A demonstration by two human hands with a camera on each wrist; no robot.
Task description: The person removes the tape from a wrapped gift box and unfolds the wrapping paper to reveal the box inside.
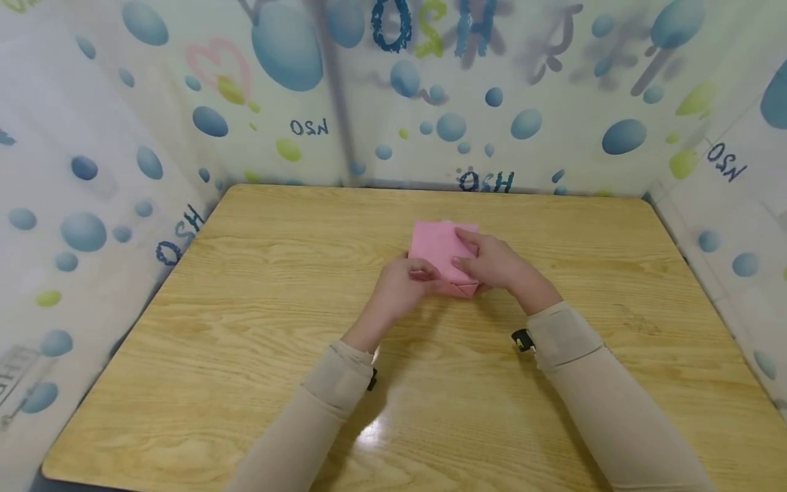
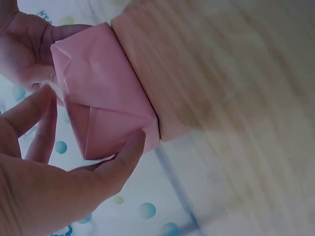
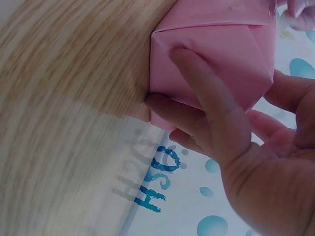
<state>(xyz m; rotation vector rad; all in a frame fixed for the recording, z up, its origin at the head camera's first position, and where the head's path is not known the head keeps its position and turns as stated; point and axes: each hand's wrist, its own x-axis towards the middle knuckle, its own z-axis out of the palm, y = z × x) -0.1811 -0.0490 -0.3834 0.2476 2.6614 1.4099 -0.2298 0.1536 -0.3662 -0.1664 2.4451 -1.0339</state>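
A small box wrapped in pink paper [image 1: 439, 249] sits toward the far middle of the table. Its near end, seen in the left wrist view, has paper [image 2: 106, 88] folded into slanting flaps. My left hand [image 1: 402, 283] holds the near left corner, the thumb against the folded end and other fingertips at an upper edge. A thin pale strip [image 2: 58, 89] shows beside those fingertips. From the right, my right hand [image 1: 498, 263] grips the box with fingertips on its top. The right wrist view has its fingers [image 3: 211, 93] spread along a creased side of the paper.
The wood-grain table [image 1: 246, 328] reaches back to a white curtain [image 1: 369, 130] printed with blue and green drops and letters. Curtain panels also stand along the left and right edges. Each sleeve has a dark wrist device [image 1: 522, 339] at the cuff.
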